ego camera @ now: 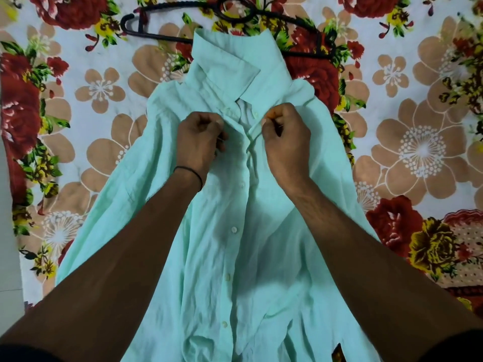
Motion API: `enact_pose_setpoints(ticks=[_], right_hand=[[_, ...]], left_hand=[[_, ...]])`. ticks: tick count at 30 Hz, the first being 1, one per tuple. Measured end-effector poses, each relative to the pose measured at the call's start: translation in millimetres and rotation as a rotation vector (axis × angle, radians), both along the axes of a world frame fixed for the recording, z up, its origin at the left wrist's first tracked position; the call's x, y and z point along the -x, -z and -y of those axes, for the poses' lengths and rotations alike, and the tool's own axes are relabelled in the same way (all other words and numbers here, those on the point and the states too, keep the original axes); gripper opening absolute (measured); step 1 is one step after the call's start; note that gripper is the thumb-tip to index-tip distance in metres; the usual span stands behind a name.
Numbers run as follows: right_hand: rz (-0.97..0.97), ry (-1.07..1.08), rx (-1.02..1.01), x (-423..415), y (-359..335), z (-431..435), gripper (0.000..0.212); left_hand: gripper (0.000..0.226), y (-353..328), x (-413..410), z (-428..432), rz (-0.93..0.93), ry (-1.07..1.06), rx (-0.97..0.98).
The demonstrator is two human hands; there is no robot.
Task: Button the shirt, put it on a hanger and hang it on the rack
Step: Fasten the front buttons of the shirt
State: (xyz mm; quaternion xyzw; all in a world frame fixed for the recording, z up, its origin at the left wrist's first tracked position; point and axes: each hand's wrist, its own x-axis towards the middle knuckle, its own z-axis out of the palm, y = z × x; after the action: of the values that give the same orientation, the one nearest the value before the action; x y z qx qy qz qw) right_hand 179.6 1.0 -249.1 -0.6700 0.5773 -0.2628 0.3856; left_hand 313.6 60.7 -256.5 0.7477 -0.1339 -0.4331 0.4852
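A mint-green shirt lies face up on a flowered bedsheet, collar pointing away from me. Several white buttons run down its front placket. My left hand pinches the left front edge just below the collar. My right hand pinches the right front edge at the same height. The two edges sit slightly apart between my hands. A black hanger lies on the sheet beyond the collar, partly hidden under the shirt.
The flowered sheet spreads out on all sides of the shirt. A strip of pale floor shows at the left edge. No rack is in view.
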Motion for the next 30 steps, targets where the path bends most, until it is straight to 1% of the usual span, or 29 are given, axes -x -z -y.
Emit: enact_pose_setpoints(ticks=[1, 3, 4, 6, 8, 9, 10, 11, 12, 13, 14, 15, 16, 18, 19, 20, 21, 22, 24, 26, 28, 30], right_hand=[[0.009, 0.009, 0.055, -1, -2, 9, 0.005], [-0.023, 0.024, 0.152, -6, -5, 31, 0.013], [-0.065, 0.017, 0.184, -8, -5, 43, 0.018], [-0.207, -0.04, 0.193, -13, -4, 68, 0.035], [-0.372, -0.142, 0.093, -18, -1, 91, 0.056], [-0.415, -0.187, 0.01, -18, 1, 99, 0.062], [-0.418, -0.217, -0.077, -19, 2, 108, 0.061], [-0.389, -0.233, -0.152, -19, 3, 114, 0.053], [-0.338, -0.238, -0.195, -18, 4, 118, 0.043], [-0.28, -0.237, -0.21, -16, 5, 122, 0.034], [-0.226, -0.227, -0.208, -14, 5, 124, 0.03], [-0.176, -0.219, -0.198, -11, 4, 127, 0.027], [-0.126, -0.212, -0.187, -9, 2, 128, 0.026], [-0.014, -0.19, -0.182, -5, 0, 133, 0.027], [0.053, -0.172, -0.193, -2, 0, 135, 0.031], [0.109, -0.151, -0.196, 0, -1, 137, 0.04], [0.13, -0.133, -0.195, 1, -2, 138, 0.047], [0.125, -0.116, -0.197, 0, -2, 139, 0.049], [0.07, -0.107, -0.203, -3, 0, 138, 0.051], [0.021, -0.105, -0.223, -3, 2, 136, 0.051], [0.038, -0.092, -0.27, 2, 7, 135, 0.044], [0.013, -0.065, -0.329, 7, 14, 136, 0.031]], left_hand=[[0.005, -1, -7, 5, 0.084, -0.016, 0.025], [0.011, -3, -22, 19, 0.298, 0.026, 0.056], [0.017, -3, -28, 25, 0.395, 0.073, 0.068], [0.037, -4, -40, 39, 0.544, 0.201, 0.087], [0.059, -4, -50, 56, 0.666, 0.346, 0.055], [0.068, -4, -53, 64, 0.74, 0.398, 0.004], [0.075, -3, -58, 73, 0.813, 0.426, -0.064], [0.079, -2, -61, 80, 0.858, 0.44, -0.144], [0.079, -1, -64, 86, 0.871, 0.444, -0.209], [0.072, 2, -68, 90, 0.849, 0.448, -0.257], [0.06, 4, -72, 93, 0.802, 0.444, -0.275], [0.047, 5, -78, 95, 0.742, 0.421, -0.251], [0.038, 7, -85, 95, 0.664, 0.379, -0.188], [0.025, 7, -98, 92, 0.424, 0.211, 0.0], [0.022, 6, -102, 90, 0.304, 0.115, 0.086], [0.022, 6, -107, 88, 0.228, 0.051, 0.142], [0.023, 7, -108, 87, 0.211, 0.037, 0.151], [0.025, 9, -108, 87, 0.236, 0.068, 0.124], [0.036, 13, -108, 89, 0.323, 0.158, 0.008], [0.047, 16, -109, 90, 0.358, 0.18, -0.114], [0.055, 13, -110, 89, 0.368, 0.183, -0.151], [0.046, 10, -111, 85, 0.383, 0.274, -0.18]])
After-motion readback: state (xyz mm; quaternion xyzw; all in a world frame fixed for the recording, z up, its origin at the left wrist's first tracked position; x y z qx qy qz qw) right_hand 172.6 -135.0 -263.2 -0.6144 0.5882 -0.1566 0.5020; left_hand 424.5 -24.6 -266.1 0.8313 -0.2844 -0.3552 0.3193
